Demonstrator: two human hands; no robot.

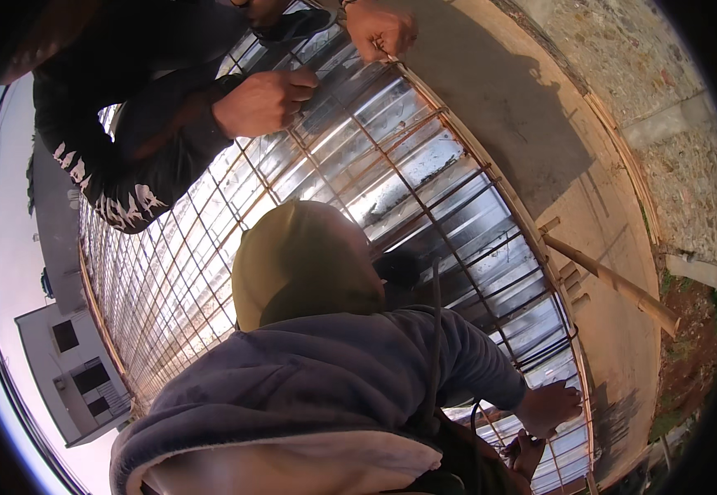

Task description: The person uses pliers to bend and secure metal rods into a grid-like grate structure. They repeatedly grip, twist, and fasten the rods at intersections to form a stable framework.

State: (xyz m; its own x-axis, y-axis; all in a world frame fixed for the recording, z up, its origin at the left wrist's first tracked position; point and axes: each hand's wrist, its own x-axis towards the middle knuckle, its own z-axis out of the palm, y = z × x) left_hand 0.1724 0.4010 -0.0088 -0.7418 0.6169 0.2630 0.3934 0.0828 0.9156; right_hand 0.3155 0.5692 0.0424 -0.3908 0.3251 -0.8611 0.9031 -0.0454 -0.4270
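Your own hands do not show anywhere in the frame, so whether your fingers are open or closed cannot be told. Two other people are working on the grid of rusty brown steel reinforcing bars (424, 177), which runs from the upper centre down to the lower right and lies over shiny corrugated sheet-metal decking (391, 140).

At the top, a person in a black long sleeve printed with white marks (119, 194) leans over the grid. Their nearer hand (263, 103), in the upper centre, is balled into a fist right on the bars. Their farther hand (379, 29), at the top edge, pinches something small where the grid meets its outer bar. What it is cannot be made out.

Filling the lower half, seen from behind, is a second person in a mustard-yellow cap (300, 260) and a grey-blue hooded sweatshirt (325, 371). This person's upper hand (550, 406), at the lower right, rests on the grid with its fingers curled. The lower hand (527, 452) is just beneath it, and its grip is too hidden to read.

To the right of the grid lies a tan concrete slab (531, 124), with a pale wooden pole (614, 285) slanting across its edge.
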